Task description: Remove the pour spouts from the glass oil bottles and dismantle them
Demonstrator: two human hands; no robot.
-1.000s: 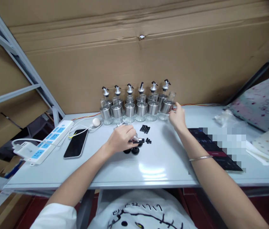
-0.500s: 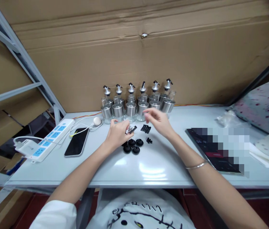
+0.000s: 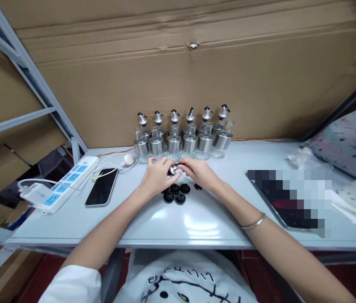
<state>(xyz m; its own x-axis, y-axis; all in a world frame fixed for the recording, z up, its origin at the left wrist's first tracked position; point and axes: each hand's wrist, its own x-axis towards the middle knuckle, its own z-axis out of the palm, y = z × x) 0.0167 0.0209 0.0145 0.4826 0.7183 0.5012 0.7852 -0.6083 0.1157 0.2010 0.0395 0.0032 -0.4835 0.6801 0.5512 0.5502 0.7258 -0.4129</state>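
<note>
Cardboard [image 3: 118, 92] backs the table [image 3: 140, 227]; well back from its front edge, left hand [image 3: 155, 179] and right hand [image 3: 202, 173] grip a shiny silver-and-black pourer [image 3: 173, 170].

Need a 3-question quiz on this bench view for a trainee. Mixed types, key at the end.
1. Multiple choice: what do the left hand and the right hand meet at?
A) a power strip
B) a silver-and-black spout part
C) a plastic bag

2. True or false: the front-row bottles are fitted with pourer spouts.

3. Open: on which arm, left or right, is the silver bangle worn?

Key:
1. B
2. False; the spouts are on the back-row bottles.
3. Right
</note>
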